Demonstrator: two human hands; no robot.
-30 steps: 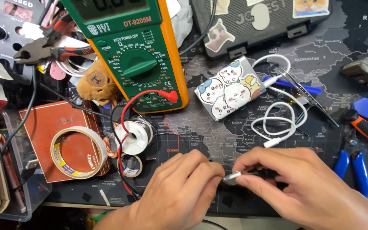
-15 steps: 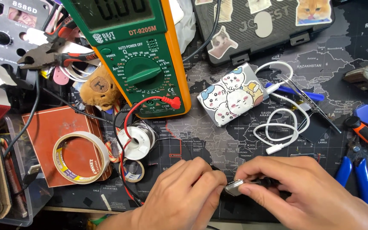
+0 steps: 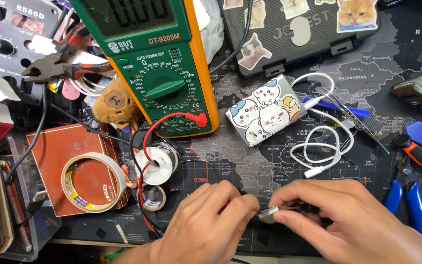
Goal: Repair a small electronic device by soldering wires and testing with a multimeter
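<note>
— What have those fingers got hold of?

— A small metal connector (image 3: 268,214), pinched by its shell between the thumb and fingertips of the right hand (image 3: 338,220). The left hand (image 3: 206,220) has its fingertips bunched together on a thin probe tip right against the connector's end. It sits low on the dark map-printed mat (image 3: 391,98), near the front edge.

— Would it be awkward to handle?

— I'd say so. It looks light and stiff, smooth metal, likely to slip or twist out of a loose pinch. Holding the flat sides of the shell seems the safest grip; the open end and its contacts look delicate.

— And around them?

— Just beyond the left hand, a small tape roll (image 3: 152,197) and a solder spool (image 3: 156,161), with a red lead (image 3: 147,142) running up to a green and orange multimeter (image 3: 159,63). Left of those, a wide tape ring (image 3: 93,182) on a brown box (image 3: 69,156). Further back, a cartoon-covered power bank (image 3: 263,110) with a coiled white cable (image 3: 326,146), and blue-handled pliers (image 3: 406,195) on the right.
</note>
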